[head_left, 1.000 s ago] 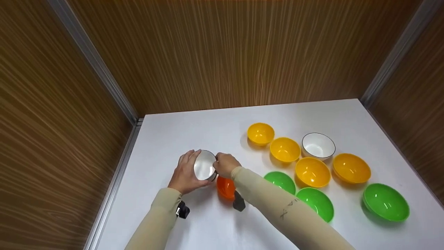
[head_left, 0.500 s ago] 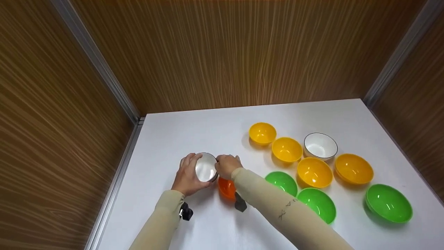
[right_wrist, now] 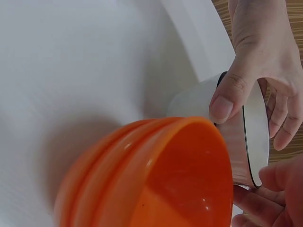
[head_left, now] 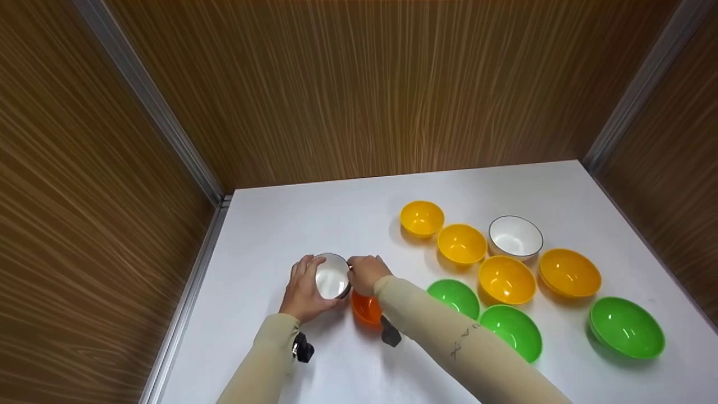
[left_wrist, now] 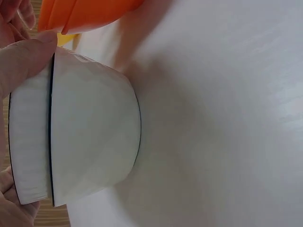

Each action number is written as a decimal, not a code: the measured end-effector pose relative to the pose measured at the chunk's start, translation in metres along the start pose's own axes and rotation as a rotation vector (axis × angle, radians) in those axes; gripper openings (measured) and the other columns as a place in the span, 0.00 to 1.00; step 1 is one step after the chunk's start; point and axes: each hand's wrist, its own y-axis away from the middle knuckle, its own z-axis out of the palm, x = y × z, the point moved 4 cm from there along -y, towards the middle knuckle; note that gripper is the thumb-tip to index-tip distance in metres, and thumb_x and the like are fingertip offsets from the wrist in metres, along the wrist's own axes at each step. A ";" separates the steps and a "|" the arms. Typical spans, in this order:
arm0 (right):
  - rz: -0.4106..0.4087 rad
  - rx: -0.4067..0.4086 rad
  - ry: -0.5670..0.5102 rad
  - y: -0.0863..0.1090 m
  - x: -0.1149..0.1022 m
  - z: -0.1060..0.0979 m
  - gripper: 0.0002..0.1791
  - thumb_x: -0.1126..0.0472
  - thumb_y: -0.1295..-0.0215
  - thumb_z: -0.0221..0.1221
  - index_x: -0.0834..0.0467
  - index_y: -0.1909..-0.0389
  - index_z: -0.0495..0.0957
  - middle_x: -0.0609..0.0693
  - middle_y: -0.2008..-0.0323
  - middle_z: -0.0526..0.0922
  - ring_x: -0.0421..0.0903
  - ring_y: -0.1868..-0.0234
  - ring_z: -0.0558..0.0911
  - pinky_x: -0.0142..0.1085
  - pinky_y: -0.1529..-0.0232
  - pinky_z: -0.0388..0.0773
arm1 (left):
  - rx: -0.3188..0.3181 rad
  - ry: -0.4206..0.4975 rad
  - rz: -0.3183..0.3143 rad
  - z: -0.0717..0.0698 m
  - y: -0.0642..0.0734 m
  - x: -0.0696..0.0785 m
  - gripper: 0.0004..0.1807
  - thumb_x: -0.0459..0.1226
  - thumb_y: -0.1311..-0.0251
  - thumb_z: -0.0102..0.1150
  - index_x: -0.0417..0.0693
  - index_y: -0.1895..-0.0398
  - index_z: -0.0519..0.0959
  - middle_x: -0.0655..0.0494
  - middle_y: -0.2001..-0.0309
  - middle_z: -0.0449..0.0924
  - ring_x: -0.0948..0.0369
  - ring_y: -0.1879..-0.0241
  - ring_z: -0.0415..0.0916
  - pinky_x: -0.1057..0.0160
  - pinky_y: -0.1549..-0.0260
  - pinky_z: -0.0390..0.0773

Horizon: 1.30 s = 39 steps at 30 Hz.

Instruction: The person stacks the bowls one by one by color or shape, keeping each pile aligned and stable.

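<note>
A white bowl [head_left: 332, 276] with a thin dark rim sits nested in another white bowl [left_wrist: 94, 125]; the left wrist view shows the upper bowl's wall standing above the lower rim. My left hand [head_left: 304, 293] grips the upper bowl from the left, thumb on the near side and fingers on the far side. On the opposite side, my right hand [head_left: 368, 275] pinches its rim. Close by on the right stands a stack of orange bowls [right_wrist: 118, 184], partly hidden by my right forearm in the head view.
Several yellow bowls [head_left: 462, 244], another white bowl [head_left: 515, 237] and several green bowls [head_left: 626, 328] stand on the right of the white table [head_left: 297, 216]. My right sleeve covers part of the nearer green ones. Wood-grain panels [head_left: 359, 90] enclose the table's back and sides.
Both hands have come slightly down and toward me with the upper white bowl, which now sits lower. The orange, yellow and green bowls have stayed in place.
</note>
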 end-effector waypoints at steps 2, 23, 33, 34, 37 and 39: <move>-0.004 -0.002 0.001 0.001 -0.001 0.001 0.15 0.61 0.31 0.53 0.60 0.49 0.80 0.54 0.55 0.84 0.54 0.46 0.79 0.53 0.31 0.58 | -0.005 0.004 -0.011 0.002 0.002 -0.002 0.52 0.51 0.72 0.81 0.51 0.37 0.66 0.45 0.37 0.63 0.50 0.38 0.61 0.48 0.41 0.71; -0.041 -0.033 -0.016 0.006 0.003 -0.003 0.15 0.59 0.32 0.54 0.60 0.48 0.78 0.51 0.61 0.84 0.53 0.55 0.80 0.46 0.45 0.75 | -0.010 0.101 -0.125 0.009 0.007 -0.005 0.60 0.57 0.76 0.82 0.50 0.33 0.64 0.43 0.31 0.56 0.48 0.31 0.53 0.48 0.36 0.64; -0.098 0.048 -0.146 0.015 0.042 -0.058 0.23 0.58 0.30 0.54 0.60 0.36 0.70 0.55 0.45 0.80 0.53 0.44 0.77 0.46 0.38 0.70 | 0.161 0.233 -0.199 0.020 0.015 -0.012 0.71 0.61 0.80 0.81 0.49 0.27 0.55 0.42 0.31 0.57 0.47 0.33 0.57 0.45 0.35 0.62; -0.106 0.064 -0.160 0.017 0.050 -0.065 0.24 0.58 0.30 0.54 0.61 0.36 0.69 0.55 0.44 0.79 0.53 0.43 0.77 0.47 0.38 0.71 | 0.165 0.239 -0.200 0.022 0.015 -0.013 0.71 0.61 0.80 0.80 0.48 0.27 0.54 0.43 0.31 0.57 0.47 0.34 0.58 0.45 0.35 0.62; -0.083 0.093 -0.250 0.029 0.080 -0.087 0.25 0.54 0.30 0.54 0.59 0.35 0.68 0.56 0.40 0.75 0.53 0.41 0.75 0.48 0.38 0.70 | 0.167 0.248 -0.207 0.026 0.017 -0.013 0.72 0.62 0.81 0.80 0.49 0.26 0.53 0.43 0.32 0.58 0.46 0.35 0.59 0.45 0.36 0.63; -0.073 0.112 -0.279 0.040 0.102 -0.102 0.27 0.53 0.29 0.54 0.59 0.34 0.67 0.57 0.38 0.73 0.55 0.39 0.73 0.50 0.37 0.68 | 0.169 0.247 -0.217 0.027 0.018 -0.013 0.73 0.63 0.81 0.79 0.48 0.26 0.53 0.42 0.32 0.58 0.46 0.35 0.60 0.45 0.36 0.63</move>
